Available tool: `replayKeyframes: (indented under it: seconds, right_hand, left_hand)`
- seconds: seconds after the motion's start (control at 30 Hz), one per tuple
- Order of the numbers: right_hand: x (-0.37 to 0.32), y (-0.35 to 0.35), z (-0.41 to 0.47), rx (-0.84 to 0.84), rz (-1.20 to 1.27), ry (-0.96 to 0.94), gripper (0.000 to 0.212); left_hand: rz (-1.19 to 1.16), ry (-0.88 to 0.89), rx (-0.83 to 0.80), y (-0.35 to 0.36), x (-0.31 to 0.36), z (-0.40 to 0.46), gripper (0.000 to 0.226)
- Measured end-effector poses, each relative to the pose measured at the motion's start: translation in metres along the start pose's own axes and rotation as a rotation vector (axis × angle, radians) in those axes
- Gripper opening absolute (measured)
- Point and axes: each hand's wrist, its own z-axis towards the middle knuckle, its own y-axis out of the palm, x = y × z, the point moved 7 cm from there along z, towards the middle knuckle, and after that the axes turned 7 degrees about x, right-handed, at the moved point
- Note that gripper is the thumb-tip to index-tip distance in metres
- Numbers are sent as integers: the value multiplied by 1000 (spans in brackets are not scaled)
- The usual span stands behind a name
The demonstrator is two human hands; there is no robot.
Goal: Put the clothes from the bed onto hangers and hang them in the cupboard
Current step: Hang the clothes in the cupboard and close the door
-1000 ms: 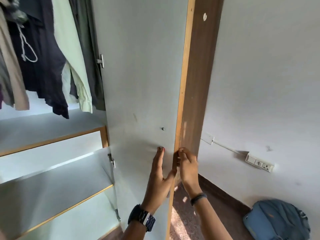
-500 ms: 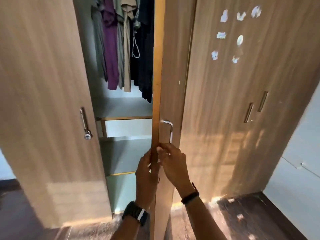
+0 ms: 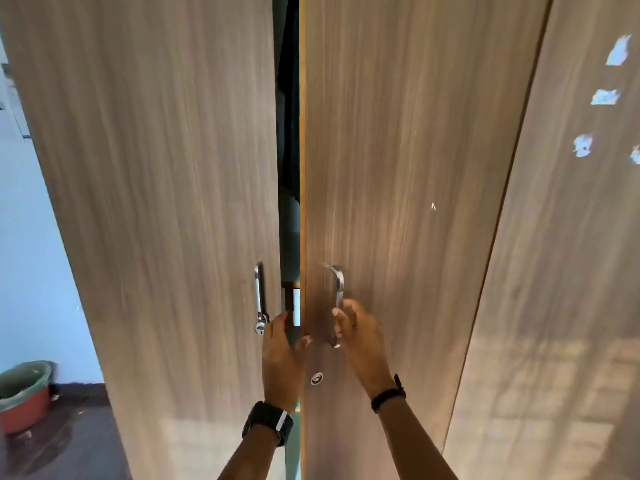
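Both hands at the nearly closed cupboard [image 3: 398,168] doors.
Left hand [image 3: 280,358] curls round the left door's [image 3: 156,202] inner edge; right hand [image 3: 360,336] grips the right handle [image 3: 338,292]. Only dark clothing [image 3: 289,98] shows through the narrow gap. A lined red bin [image 3: 22,393] stands on the floor [image 3: 69,445], left.

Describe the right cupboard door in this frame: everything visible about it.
The right door is a tall wood-grain panel with a lighter orange-brown edge strip, nearly shut, leaving a narrow dark gap beside the left door. It carries a vertical metal handle and a round keyhole lower down. The right hand curls its fingers around the handle's lower part; the left hand is at the door's edge.
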Motion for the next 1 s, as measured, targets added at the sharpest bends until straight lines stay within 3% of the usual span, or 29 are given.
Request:
replayKeyframes:
  seconds: [0.17,0.33,0.53,0.8,1.0]
  right_hand:
    - [5,51,54,63,-181,-112,14]
    - [15,86,100,110,-313,-162,22]
    - [30,111,138,82,-329,-151,20]
    - [42,123,171,8,-311,-88,38]
    - [48,125,178,3,-276,-68,30]
  left_hand:
    - [162,-78,-13,5,-51,77,74]
    - [104,-198,-35,26,-93,127,91]
    - [-92,-257,2,41,-125,164,82]
    - [-77,-219,136,58,-133,176,47]
    - [-57,-230,150,63,-135,179,43]
